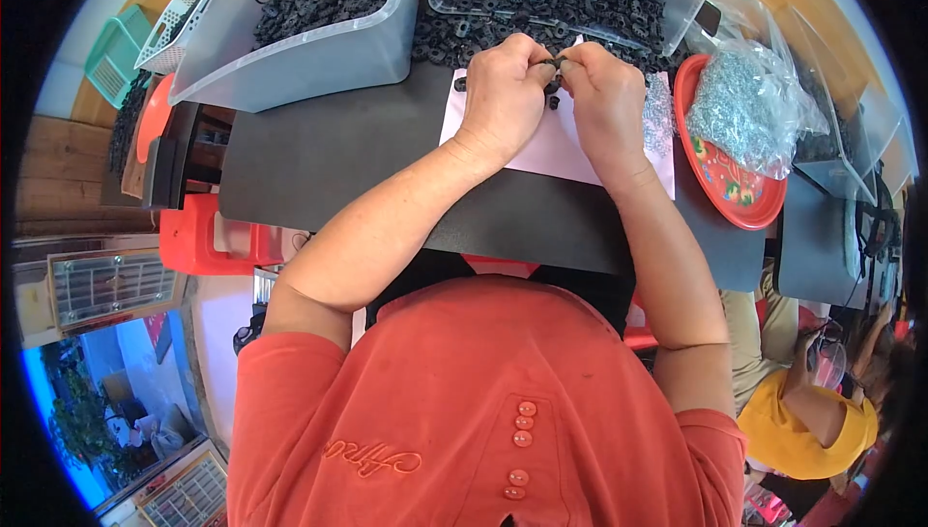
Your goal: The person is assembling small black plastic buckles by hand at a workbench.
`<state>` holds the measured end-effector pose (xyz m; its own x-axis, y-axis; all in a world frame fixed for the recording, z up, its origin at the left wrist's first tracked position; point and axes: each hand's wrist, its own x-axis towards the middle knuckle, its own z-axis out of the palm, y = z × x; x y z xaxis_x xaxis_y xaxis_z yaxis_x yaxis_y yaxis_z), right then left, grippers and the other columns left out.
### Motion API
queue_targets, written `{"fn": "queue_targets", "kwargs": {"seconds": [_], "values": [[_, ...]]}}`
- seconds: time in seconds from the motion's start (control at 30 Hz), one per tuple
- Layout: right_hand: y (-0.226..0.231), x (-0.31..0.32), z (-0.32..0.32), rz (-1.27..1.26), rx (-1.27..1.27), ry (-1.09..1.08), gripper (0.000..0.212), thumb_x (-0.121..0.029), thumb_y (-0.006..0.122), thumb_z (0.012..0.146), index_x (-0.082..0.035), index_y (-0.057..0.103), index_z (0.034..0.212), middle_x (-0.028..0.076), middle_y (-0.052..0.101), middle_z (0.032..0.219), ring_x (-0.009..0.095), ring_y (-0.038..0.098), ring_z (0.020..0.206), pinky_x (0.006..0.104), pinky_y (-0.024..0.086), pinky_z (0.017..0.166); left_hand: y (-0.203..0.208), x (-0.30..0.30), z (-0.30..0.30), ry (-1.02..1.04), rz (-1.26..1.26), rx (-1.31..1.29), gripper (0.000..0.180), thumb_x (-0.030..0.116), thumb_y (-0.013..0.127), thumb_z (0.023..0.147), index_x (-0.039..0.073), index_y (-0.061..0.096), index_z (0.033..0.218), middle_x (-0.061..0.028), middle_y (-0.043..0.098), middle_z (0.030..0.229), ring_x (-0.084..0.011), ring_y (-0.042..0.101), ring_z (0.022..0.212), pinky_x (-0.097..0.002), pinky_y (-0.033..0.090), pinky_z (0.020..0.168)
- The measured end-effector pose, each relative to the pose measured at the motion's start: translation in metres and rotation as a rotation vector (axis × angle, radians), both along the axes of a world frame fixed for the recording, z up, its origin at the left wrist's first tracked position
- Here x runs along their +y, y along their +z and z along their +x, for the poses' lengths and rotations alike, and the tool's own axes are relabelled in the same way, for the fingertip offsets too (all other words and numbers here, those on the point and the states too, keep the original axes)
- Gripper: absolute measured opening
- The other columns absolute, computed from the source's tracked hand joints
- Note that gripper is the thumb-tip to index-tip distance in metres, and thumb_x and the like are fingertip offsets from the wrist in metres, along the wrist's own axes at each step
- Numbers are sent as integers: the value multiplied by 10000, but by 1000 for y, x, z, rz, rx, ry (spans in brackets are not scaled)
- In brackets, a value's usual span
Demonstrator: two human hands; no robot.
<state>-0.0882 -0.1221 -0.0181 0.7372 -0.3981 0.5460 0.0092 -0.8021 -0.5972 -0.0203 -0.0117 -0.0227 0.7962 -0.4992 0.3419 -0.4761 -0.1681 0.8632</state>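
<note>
My left hand (505,90) and my right hand (605,102) meet over a pink-white sheet (551,145) on the dark table. Between their fingertips they pinch a small black plastic part (553,62), mostly covered by the fingers. A few more loose black pieces (553,102) lie on the sheet just below. Behind my hands, a heap of the same black parts (449,43) spreads in front of a clear bin (691,5) full of them. Small shiny, silvery pieces (658,111) are scattered on the sheet beside my right hand.
Another translucent bin (319,73) of black parts stands at the back left. To the right, a red tray (715,179) holds a plastic bag (749,102) of shiny bits. A red stool (198,237) is at the left; a person in yellow (812,421) sits at the right.
</note>
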Motion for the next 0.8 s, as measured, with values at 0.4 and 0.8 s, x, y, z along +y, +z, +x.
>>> {"fn": "queue_targets", "kwargs": {"seconds": [0.4, 0.8], "values": [[-7, 14, -1, -103, 10, -137, 89, -113, 573, 818, -32, 600, 792, 166, 638, 762, 343, 633, 674, 444, 496, 606, -1, 0, -7, 53, 13, -29, 48, 0, 640, 795, -24, 624, 833, -85, 650, 694, -122, 599, 626, -273, 474, 586], [-18, 3, 1, -117, -121, -52, 163, -126, 557, 834, -23, 642, 928, 149, 628, 830, 328, 628, 746, 412, 495, 629, 9, -7, -7, -47, -217, 390, 85, 9, 613, 814, 6, 668, 878, -28, 625, 723, -105, 571, 638, -238, 451, 571]]}}
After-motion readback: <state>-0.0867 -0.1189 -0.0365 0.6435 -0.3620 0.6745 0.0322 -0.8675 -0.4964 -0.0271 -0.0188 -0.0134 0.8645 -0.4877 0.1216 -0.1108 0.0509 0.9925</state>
